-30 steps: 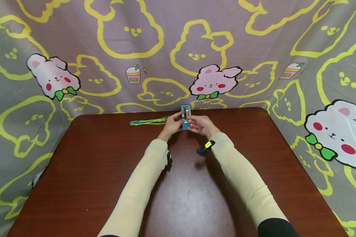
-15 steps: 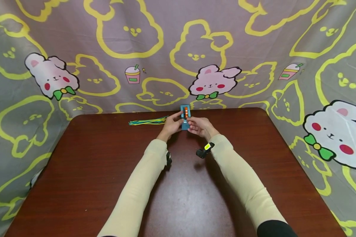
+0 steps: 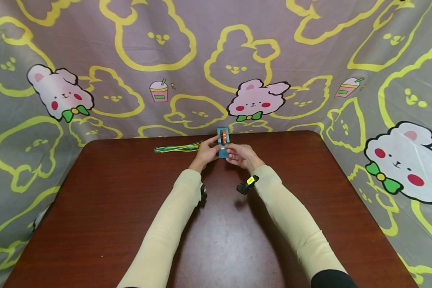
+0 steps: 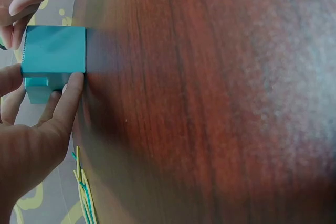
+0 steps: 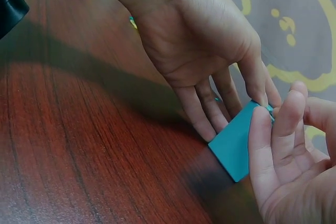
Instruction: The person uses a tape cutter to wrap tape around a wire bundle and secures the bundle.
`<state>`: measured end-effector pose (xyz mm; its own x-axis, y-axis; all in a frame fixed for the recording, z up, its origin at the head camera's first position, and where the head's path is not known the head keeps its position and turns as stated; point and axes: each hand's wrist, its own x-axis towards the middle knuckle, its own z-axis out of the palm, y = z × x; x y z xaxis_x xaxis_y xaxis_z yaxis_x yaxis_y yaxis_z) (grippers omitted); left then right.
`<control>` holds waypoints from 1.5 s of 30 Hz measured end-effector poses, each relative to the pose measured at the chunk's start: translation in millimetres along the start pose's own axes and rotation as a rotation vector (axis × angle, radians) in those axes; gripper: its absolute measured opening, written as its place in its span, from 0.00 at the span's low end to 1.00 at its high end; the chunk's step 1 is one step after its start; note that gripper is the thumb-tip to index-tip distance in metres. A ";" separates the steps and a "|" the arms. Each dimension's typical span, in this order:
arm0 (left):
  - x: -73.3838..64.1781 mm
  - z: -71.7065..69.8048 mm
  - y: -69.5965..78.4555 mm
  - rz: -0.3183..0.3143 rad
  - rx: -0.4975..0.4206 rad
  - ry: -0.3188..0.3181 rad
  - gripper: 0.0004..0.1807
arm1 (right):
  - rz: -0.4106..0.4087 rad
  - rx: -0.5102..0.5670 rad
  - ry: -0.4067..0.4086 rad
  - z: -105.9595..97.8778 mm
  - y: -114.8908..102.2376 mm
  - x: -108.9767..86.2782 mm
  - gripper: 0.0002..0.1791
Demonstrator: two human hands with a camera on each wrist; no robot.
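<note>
A teal tape dispenser (image 3: 223, 153) with an orange-cored tape roll (image 3: 224, 136) stands at the far edge of the table. My left hand (image 3: 207, 152) grips its left side, thumb near the front and fingers along the body. In the left wrist view the teal front face of the dispenser (image 4: 55, 49) shows, with a left fingertip at its lower corner. My right hand (image 3: 242, 155) is at the dispenser's right, thumb and forefinger pinching at the tape's end over the front; the fingers mostly hide the tape there. The right wrist view has both hands (image 5: 286, 153) close around the dispenser (image 5: 233, 142).
A bundle of yellow and green twist ties or thin strands (image 3: 176, 148) lies left of my left hand. A patterned curtain (image 3: 187, 44) rises right behind the brown table (image 3: 129, 192). Each wrist wears a black camera (image 3: 247, 185).
The head view has shifted slightly, so everything sits a little further left in it. Both hands stay at the dispenser with nearly the same hold.
</note>
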<state>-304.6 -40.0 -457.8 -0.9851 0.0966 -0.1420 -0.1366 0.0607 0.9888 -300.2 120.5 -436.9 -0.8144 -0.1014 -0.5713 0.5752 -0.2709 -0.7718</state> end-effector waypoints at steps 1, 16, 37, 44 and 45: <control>0.2 -0.1 -0.3 0.000 -0.001 0.000 0.26 | -0.001 -0.001 0.000 -0.1 0.4 -0.2 0.10; 0.5 -1.1 -2.2 0.002 -0.001 -0.013 0.26 | -0.010 -0.026 -0.003 -2.2 5.7 -2.2 0.08; 0.6 -0.6 -1.5 0.006 0.011 -0.009 0.25 | -0.022 -0.014 -0.015 -1.7 12.7 -9.4 0.10; -0.8 -1.3 -1.1 0.012 0.018 -0.005 0.25 | -0.020 0.012 -0.031 -1.4 15.1 -11.7 0.08; -1.0 -1.4 -1.1 0.014 0.016 -0.004 0.25 | -0.019 0.014 -0.033 -1.2 15.4 -12.0 0.07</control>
<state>-303.6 -41.5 -458.7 -0.9865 0.1017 -0.1282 -0.1208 0.0756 0.9898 -281.4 118.7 -442.3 -0.8271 -0.1276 -0.5473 0.5591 -0.2864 -0.7781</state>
